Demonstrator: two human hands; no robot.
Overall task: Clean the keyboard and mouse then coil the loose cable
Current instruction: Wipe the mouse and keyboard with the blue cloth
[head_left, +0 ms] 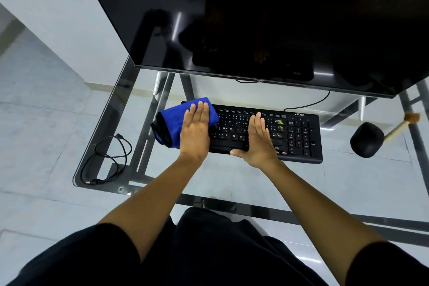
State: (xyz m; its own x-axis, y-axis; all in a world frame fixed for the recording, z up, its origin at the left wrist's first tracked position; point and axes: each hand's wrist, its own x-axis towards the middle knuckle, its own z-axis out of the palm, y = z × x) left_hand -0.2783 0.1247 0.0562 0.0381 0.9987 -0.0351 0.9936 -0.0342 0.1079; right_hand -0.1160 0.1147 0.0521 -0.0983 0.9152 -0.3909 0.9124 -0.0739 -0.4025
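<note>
A black keyboard [297, 133] lies on the glass desk [209, 176] in front of the monitor. Its left end is covered by a folded blue cloth [171, 121]. My left hand [195, 130] presses flat on the cloth with straight fingers. My right hand [257, 139] rests flat on the middle keys, its thumb at the keyboard's front edge. A black mouse [366, 139] sits to the right of the keyboard. A loose black cable [109, 160] lies in open loops near the desk's front left corner.
A large dark monitor [278, 18] overhangs the back of the desk. A small wooden-handled brush [404, 123] lies beside the mouse at the right edge. The keyboard's own cable [308, 104] runs back under the monitor. My lap is below the desk's front edge.
</note>
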